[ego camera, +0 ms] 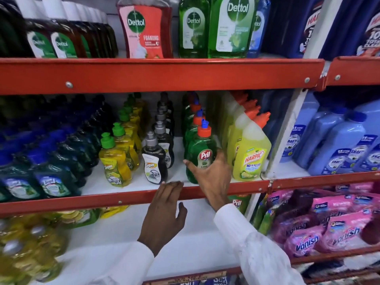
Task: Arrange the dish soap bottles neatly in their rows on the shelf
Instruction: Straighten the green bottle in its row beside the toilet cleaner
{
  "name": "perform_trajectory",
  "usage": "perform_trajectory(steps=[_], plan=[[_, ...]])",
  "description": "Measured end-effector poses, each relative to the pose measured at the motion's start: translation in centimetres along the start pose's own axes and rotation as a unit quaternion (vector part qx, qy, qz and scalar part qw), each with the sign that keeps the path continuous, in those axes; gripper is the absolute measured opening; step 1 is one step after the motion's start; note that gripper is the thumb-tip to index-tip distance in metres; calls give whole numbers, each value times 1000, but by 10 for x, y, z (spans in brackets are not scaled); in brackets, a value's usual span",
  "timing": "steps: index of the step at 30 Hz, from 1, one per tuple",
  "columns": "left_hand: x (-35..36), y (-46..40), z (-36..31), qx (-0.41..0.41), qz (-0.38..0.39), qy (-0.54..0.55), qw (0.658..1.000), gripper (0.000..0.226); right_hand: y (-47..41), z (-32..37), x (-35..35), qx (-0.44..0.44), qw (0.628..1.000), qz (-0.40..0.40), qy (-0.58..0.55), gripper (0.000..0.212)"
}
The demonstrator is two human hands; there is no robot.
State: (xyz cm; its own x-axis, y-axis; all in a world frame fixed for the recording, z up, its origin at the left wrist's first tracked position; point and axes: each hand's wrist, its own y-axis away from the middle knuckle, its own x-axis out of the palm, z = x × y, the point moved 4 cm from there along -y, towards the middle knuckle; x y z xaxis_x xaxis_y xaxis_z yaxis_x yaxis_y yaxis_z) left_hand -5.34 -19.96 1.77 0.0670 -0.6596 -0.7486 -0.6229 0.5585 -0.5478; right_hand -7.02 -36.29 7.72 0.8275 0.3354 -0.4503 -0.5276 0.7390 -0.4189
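Note:
On the middle shelf [131, 188] stand rows of dish soap running front to back. A green Pril bottle [200, 150] with an orange cap leads its row, and my right hand [211, 173] wraps around its lower front. To its left stands a row of black Super bottles [153, 159] with grey pumps, then a row of yellow Super bottles [115, 163] with green caps. My left hand [164, 212] hovers with fingers spread, its fingertips at the shelf's red front lip below the black bottles, holding nothing.
Yellow Harpic bottles [249, 155] stand close to the right of the Pril row. Dark blue-capped bottles [49, 171] fill the shelf's left side. Dettol bottles [230, 25] sit on the shelf above. Pink Vanish pouches [327, 227] lie lower right, blue jugs [337, 145] to the right.

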Motion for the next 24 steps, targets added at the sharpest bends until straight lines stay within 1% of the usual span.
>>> perform_trajectory(steps=[2,4,5,7,9,11,14,18,24], plan=[[-4,-11,-3,-51,-16,46,998,51,1,-7,-3,-10,999,35,-19,97],[-6,-26,-5,-91,-23,81,992,50,2,-16,-10,-25,995,87,-48,95],[-7,-34,-7,-102,-22,93,990,50,2,-23,-13,-32,991,119,-56,89],[-5,-51,-9,-121,-13,125,985,49,-2,-32,-19,-53,982,177,-42,71],[-1,-66,-12,-152,7,164,975,49,-11,-41,-21,-73,976,206,-16,56],[4,-76,-12,-177,23,179,967,46,-19,-46,-20,-80,975,205,-11,47],[8,-81,-10,-188,25,178,966,46,-24,-55,-17,-79,977,194,-32,40],[12,-80,-7,-193,17,168,967,47,-26,-60,-18,-74,975,198,-75,37],[15,-80,-4,-192,17,154,969,43,-29,-64,-14,-70,976,194,-75,39]])
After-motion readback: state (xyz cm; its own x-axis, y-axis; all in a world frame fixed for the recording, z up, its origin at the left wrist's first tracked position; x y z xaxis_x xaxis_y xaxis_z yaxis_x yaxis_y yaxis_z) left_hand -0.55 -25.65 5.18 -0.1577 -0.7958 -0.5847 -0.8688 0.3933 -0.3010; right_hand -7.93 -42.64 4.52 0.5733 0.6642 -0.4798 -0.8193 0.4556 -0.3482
